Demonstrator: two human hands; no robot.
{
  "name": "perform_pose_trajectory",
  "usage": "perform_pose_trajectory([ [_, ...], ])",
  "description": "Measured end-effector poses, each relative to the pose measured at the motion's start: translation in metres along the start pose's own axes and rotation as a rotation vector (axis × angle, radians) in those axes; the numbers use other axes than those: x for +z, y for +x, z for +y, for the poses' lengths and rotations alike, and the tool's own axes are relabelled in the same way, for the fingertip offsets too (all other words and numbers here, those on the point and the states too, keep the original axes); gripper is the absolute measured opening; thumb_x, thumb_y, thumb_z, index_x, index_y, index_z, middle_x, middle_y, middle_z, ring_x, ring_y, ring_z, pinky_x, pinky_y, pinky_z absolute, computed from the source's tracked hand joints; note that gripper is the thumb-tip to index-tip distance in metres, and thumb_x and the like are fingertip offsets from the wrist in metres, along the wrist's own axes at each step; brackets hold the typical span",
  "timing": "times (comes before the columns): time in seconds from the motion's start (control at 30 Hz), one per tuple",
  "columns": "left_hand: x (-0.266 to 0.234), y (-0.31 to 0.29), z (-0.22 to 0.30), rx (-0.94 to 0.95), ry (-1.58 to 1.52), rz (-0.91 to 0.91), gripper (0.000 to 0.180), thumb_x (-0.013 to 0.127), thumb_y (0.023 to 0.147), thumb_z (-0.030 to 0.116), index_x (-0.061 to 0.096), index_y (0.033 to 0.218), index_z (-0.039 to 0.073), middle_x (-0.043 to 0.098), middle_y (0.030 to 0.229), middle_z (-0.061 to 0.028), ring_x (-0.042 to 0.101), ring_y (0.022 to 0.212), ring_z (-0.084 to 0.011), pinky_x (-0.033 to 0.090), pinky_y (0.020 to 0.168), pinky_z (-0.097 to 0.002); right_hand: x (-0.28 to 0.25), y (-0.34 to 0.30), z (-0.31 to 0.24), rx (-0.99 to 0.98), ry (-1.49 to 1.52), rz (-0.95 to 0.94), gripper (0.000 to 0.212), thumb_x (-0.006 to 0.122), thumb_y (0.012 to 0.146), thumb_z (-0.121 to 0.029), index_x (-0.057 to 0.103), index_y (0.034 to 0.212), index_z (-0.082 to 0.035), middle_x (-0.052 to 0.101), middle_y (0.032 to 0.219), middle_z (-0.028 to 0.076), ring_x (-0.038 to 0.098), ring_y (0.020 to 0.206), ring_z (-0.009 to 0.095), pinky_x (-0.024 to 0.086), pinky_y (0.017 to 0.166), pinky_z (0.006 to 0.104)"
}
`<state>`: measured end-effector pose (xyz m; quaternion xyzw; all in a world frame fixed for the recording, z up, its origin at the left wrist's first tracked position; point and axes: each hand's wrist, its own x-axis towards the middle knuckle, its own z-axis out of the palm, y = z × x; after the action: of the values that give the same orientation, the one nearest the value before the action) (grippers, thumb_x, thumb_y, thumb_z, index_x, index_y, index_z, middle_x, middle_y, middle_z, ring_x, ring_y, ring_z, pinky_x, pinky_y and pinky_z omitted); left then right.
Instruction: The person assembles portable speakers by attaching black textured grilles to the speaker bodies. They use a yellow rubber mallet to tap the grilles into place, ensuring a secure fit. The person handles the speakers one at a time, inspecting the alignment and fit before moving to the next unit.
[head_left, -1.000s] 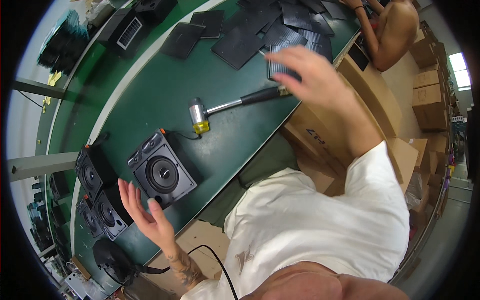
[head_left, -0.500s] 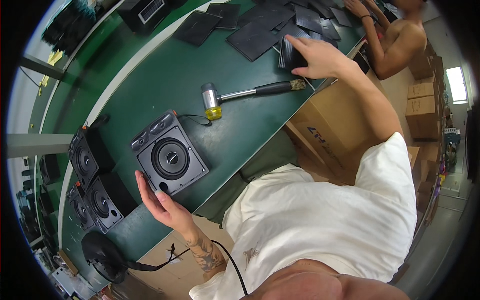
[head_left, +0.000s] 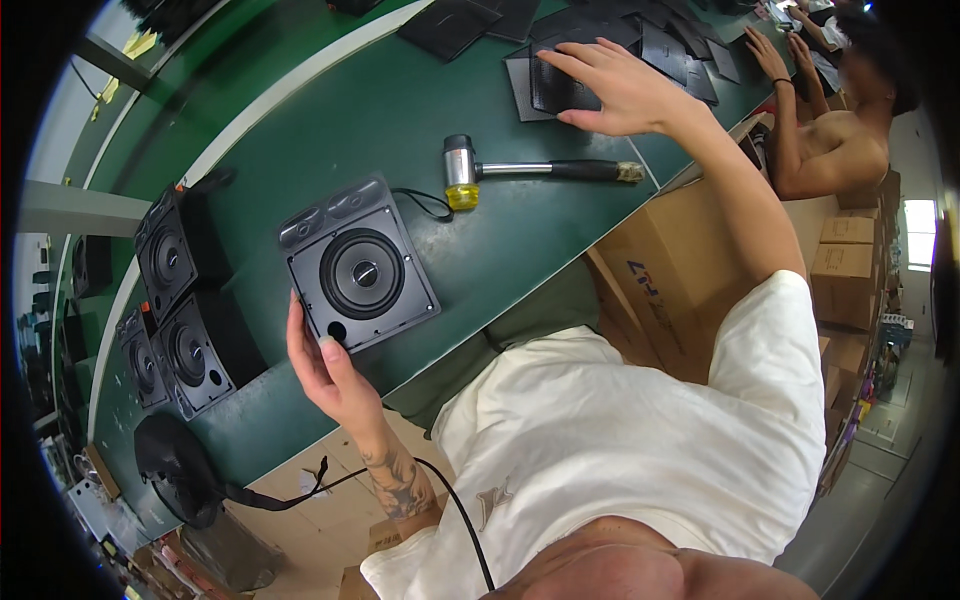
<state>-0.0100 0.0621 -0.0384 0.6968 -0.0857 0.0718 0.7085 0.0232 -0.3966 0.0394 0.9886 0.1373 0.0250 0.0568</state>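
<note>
The speaker (head_left: pixel 360 270) sits left of the frame's centre on the green tabletop (head_left: pixel 300 135), its round cone facing up toward the camera. At its lower-left corner is the left hand (head_left: pixel 338 385), relaxed and unclenched, the fingers along the speaker's left side and the thumb by its lower edge. In the upper middle of the frame, the right hand (head_left: pixel 625 95) reaches over a black panel (head_left: pixel 562 85), fingers spread across it and thumb near its lower edge; whether it grips the panel cannot be told. More dark panels (head_left: pixel 450 28) lie along the top. Between speaker and panel rests a mallet (head_left: pixel 515 168) with a yellow lower face and black handle, a black cable loop (head_left: pixel 428 207) beside its head. Three similar speakers (head_left: pixel 200 350) stand at the left, and a co-worker (head_left: pixel 835 150) is at the upper right.
</note>
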Motion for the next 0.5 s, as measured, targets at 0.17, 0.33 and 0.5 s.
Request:
perform_pose_trajectory([
  [0.17, -0.002, 0.001, -0.004, 0.025, -0.002, 0.023, 0.054, 0.048, 0.106, 0.015, 0.037, 0.153, -0.008, 0.039, 0.16, -0.023, 0.036, 0.15, -0.0297, 0.025, 0.124, -0.0412, -0.039, 0.021, -0.029, -0.019, 0.195, 0.075, 0.079, 0.072, 0.088, -0.031, 0.04, 0.156, -0.007, 0.046, 0.154, 0.021, 0.048, 0.139, 0.04, 0.032, 0.121, 0.0511],
  [0.33, 0.001, 0.0, 0.011, -0.03, 0.114, -0.125, 0.062, 0.045, 0.108, 0.019, 0.025, 0.16, -0.008, 0.029, 0.167, -0.0212, 0.026, 0.155, -0.029, 0.018, 0.126, -0.0384, -0.081, 0.026, -0.13, -0.379, 0.523, 0.039, 0.086, 0.079, 0.076, -0.032, 0.047, 0.15, -0.001, 0.047, 0.151, 0.026, 0.05, 0.134, 0.044, 0.039, 0.115, 0.0518],
  [0.5, 0.014, -0.012, 0.015, -0.07, -0.07, -0.198, 0.064, 0.044, 0.108, 0.019, 0.02, 0.161, -0.007, 0.025, 0.168, -0.0207, 0.024, 0.156, -0.0293, 0.018, 0.126, -0.0385, -0.063, 0.061, -0.201, -0.605, 0.481, 0.059, 0.086, 0.082, 0.072, -0.034, 0.051, 0.143, 0.003, 0.044, 0.154, 0.026, 0.051, 0.132, 0.044, 0.041, 0.112, 0.0541],
])
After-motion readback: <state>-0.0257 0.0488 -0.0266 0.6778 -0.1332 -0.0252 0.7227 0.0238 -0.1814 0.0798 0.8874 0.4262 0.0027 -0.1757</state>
